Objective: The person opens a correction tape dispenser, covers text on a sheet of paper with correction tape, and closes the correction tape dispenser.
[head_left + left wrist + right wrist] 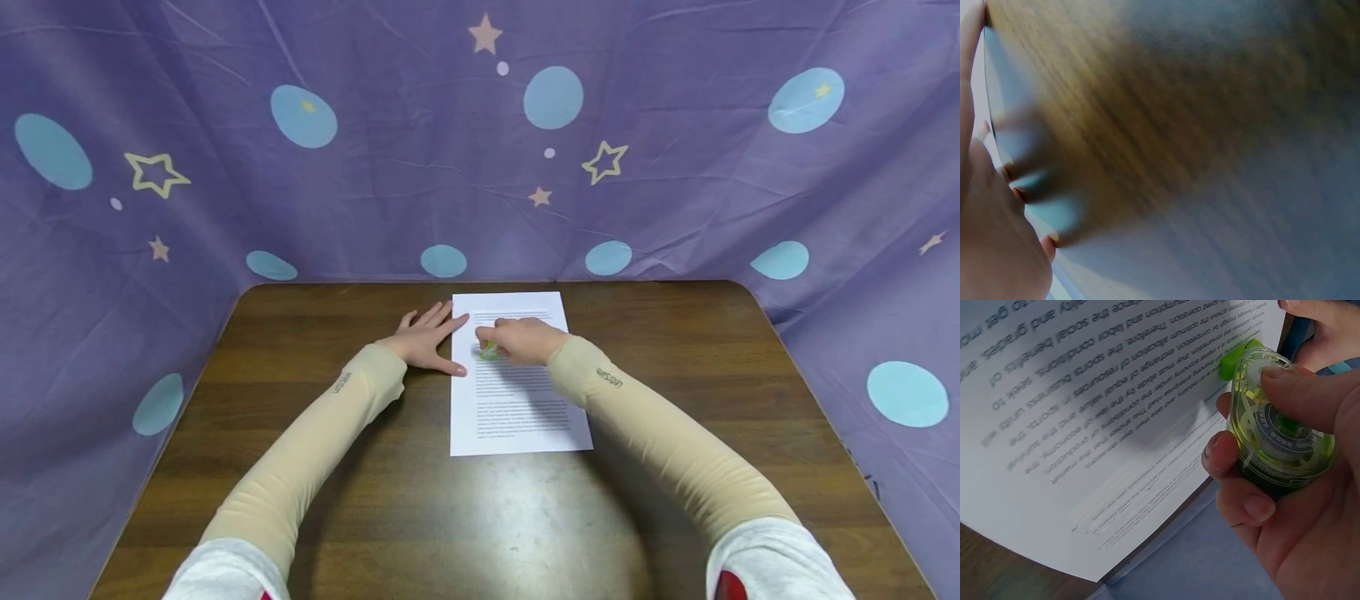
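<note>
A printed sheet of paper [463,417] lies on the wooden table. My right hand [528,340] grips a clear, green correction tape dispenser [1282,434] over the upper part of the page. In the right wrist view, the thumb lies on the dispenser's flat side, with curled fingers beneath it. A bright green piece [1232,365] shows at the dispenser's far end, close over the text. Whitish strips [1138,472] overlie some printed lines near the page's top. My left hand [426,340] rests with spread fingers at the sheet's left edge, thumb and a fingertip on the paper.
The brown wooden table [345,517] extends around the sheet on all sides. Behind it and at both sides hangs a purple curtain [405,200] with blue dots and stars. Beige sleeves [667,442] cover both forearms.
</note>
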A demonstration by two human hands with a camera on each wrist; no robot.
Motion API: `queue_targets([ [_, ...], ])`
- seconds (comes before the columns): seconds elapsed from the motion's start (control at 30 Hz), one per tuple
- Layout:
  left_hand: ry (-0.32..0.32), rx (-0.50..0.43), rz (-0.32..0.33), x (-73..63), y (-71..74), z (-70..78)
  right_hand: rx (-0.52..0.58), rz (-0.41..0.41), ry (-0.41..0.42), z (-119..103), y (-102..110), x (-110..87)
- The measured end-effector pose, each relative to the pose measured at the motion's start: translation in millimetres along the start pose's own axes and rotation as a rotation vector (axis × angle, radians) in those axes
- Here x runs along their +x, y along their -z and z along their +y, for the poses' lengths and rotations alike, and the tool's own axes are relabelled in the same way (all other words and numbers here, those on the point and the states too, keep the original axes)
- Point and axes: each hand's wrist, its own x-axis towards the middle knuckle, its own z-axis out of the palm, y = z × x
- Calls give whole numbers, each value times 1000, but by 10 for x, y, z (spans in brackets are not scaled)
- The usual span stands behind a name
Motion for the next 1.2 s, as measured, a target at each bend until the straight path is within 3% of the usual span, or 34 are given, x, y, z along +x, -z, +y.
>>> queue_targets([
  [0.8,0,-19,9,44,-29,-29,-20,31,-8,140,-27,-166],
  [1.2,-2,-16,9,-41,24,52,-4,53,-4,214,-26,-265],
])
